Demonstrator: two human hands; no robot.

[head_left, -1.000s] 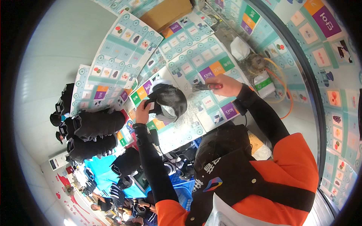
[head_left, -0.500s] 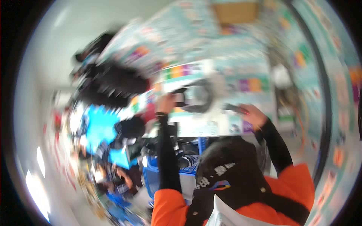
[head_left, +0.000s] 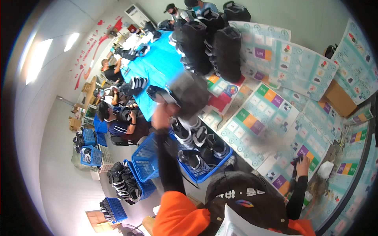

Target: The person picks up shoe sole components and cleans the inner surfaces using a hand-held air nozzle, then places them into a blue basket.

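My left hand is raised over a blue basket and grips a dark shoe, which is blurred by motion. The basket holds several black-and-white shoes. My right hand rests far to the right on the table's printed sheets, fingers closed on a small dark tool. Both forearms wear black sleeves under orange cuffs. A dark cap hides the space between my arms.
Stacks of black shoes stand at the table's far end. A brown cardboard box lies at the right. Other people sit at a blue table to the left, with more blue baskets of shoes on the floor.
The view has swung left. My left hand has carried the dark shoe off the printed sheets and out over the blue basket. My right hand stays on the table with its tool.
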